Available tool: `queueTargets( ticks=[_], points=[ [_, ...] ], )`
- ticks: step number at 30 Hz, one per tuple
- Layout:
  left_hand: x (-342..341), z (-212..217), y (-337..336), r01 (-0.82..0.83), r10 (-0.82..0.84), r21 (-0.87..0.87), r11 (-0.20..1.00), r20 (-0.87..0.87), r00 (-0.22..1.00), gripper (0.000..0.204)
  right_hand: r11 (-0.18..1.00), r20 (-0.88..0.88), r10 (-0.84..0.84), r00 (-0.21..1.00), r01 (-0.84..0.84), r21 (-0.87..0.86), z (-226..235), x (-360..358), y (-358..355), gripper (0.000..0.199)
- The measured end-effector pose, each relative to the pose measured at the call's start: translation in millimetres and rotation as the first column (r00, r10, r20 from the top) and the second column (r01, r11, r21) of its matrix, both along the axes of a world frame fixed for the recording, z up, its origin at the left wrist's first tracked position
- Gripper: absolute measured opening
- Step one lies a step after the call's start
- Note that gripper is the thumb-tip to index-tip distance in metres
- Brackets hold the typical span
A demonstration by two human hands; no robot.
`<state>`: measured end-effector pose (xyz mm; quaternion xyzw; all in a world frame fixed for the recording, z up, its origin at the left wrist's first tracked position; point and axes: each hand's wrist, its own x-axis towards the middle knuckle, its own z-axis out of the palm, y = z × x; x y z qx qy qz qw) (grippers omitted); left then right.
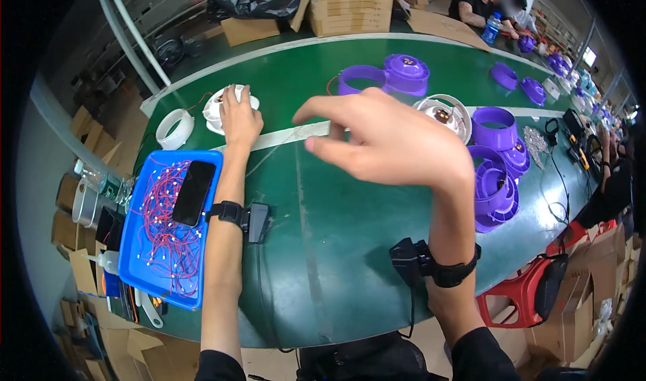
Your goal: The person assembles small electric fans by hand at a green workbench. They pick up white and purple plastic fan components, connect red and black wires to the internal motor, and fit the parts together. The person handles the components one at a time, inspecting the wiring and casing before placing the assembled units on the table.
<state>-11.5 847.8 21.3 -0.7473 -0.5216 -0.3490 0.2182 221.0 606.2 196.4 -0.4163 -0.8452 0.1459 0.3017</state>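
Note:
At the far left of the table my left hand [240, 118] has its fingers curled over a white round plastic housing [214, 115]. A red wire runs from that housing toward a white ring [175, 129] standing beside it. My right hand [397, 139] is raised above the middle of the table, its thumb and index finger apart and nothing between them. Behind the right hand, partly hidden by it, lies a second white housing [454, 114]. Past its knuckles sit a purple ring [362, 75] and a purple round housing [406, 73].
A blue tray [128, 256] of red wires, with a black phone [194, 193] on top, lies beside my left forearm. Several purple housings [496, 189] are stacked at the right. Cardboard boxes [351, 14] line the far edge. A person [474, 7] sits at the far right.

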Motion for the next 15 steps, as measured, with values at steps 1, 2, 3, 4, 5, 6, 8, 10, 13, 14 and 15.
queueTargets(
  ticks=[1,2,3,4,5,6,8,10,13,14,15],
  points=[
    [-1,6,-1,0.124,-0.117,-0.111,0.986,0.066,0.991,0.047,0.999,-0.001,0.032,1.0,-0.032,-0.027,3,-3,-1,0.031],
    [4,18,-6,0.261,-0.233,-0.216,0.941,0.146,0.962,0.042,0.999,0.053,0.025,0.998,-0.023,-0.039,2,-5,-2,0.032],
    [8,30,-13,0.393,-0.332,-0.307,0.867,0.233,0.914,0.037,0.997,0.088,0.041,0.995,-0.035,-0.063,2,-8,-3,0.033],
    [23,43,-26,0.456,-0.374,-0.407,0.791,0.268,0.888,0.028,0.995,0.125,0.048,0.991,-0.037,-0.088,3,-8,-6,0.033],
    [44,62,-42,0.506,-0.441,-0.586,0.634,0.263,0.858,0.026,0.993,0.166,0.045,0.985,-0.026,-0.112,5,-6,-10,0.033],
    [56,72,-55,0.579,-0.511,-0.606,0.545,0.307,0.803,0.028,0.996,0.137,0.063,0.989,-0.053,-0.076,4,-7,-15,0.032],
    [82,79,-86,0.67,-0.627,-0.659,0.34,0.373,0.684,0.032,0.997,0.181,0.054,0.982,-0.042,-0.07,5,-10,-22,0.03],
    [113,85,-133,0.689,-0.76,-0.673,0.267,0.293,0.58,0.037,0.998,0.186,0.046,0.982,-0.036,-0.056,8,-11,-30,0.027],
    [162,72,-181,0.741,-0.875,-0.58,0.339,0.096,0.475,0.047,0.999,0.065,-0.005,0.998,0.002,0.038,6,-10,-45,0.024],
    [168,69,-190,0.748,-0.872,-0.527,0.403,0.026,0.489,0.051,0.996,0.032,0.016,0.999,-0.018,0.083,11,-17,-48,0.023],
    [179,59,-189,0.761,-0.866,-0.469,0.448,-0.015,0.5,0.054,0.995,0.034,0.027,0.999,-0.03,0.094,12,-20,-48,0.023]
  ],
)
